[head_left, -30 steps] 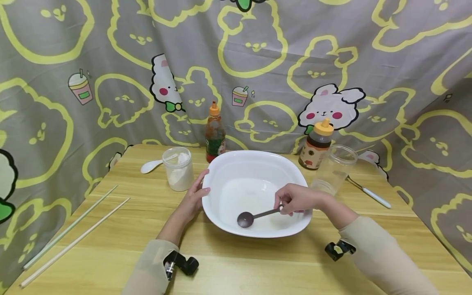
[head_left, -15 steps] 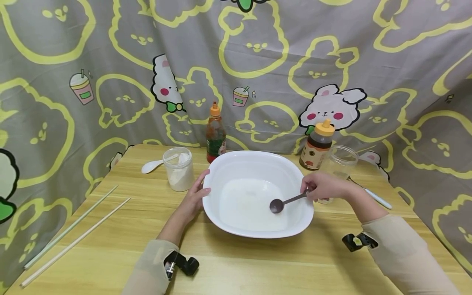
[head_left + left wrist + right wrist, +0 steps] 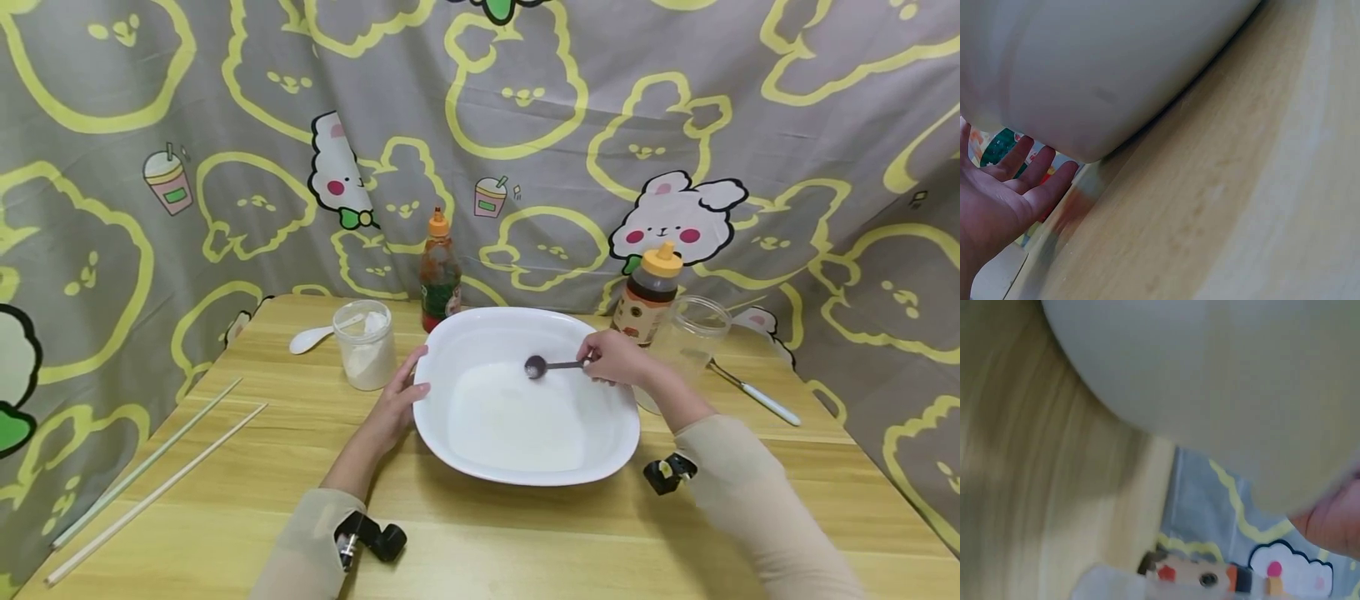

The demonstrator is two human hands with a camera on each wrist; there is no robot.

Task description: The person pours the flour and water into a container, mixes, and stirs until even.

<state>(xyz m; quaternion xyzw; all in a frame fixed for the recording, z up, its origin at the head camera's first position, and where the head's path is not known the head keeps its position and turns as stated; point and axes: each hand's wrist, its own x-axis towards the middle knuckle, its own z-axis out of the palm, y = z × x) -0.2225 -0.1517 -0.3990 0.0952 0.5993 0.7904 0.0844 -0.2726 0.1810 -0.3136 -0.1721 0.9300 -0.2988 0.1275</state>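
A white basin (image 3: 525, 477) with whitish liquid in its bottom stands on the table. My left hand (image 3: 392, 404) holds its left rim, thumb over the edge; the left wrist view shows the fingers (image 3: 1038, 165) extended against the outer wall. My right hand (image 3: 613, 358) grips the handle of a dark brown measuring spoon (image 3: 536, 367) above the basin's right side. The spoon's round bowl is over the far part of the basin. In the right wrist view the basin wall (image 3: 1166, 369) hides most of this hand and the spoon.
Left of the basin are a jar of white powder (image 3: 367, 354), a white spoon (image 3: 310, 340) and two long sticks (image 3: 161, 492). Behind stands a red sauce bottle (image 3: 440, 283). At right are a dark-syrup bottle (image 3: 643, 304), a clear jar (image 3: 686, 333) and a blue-handled utensil (image 3: 770, 404).
My right hand first moved right with the measuring spoon, then back left and toward the far side, taking the spoon's bowl farther back over the basin. The left hand stayed at the rim.
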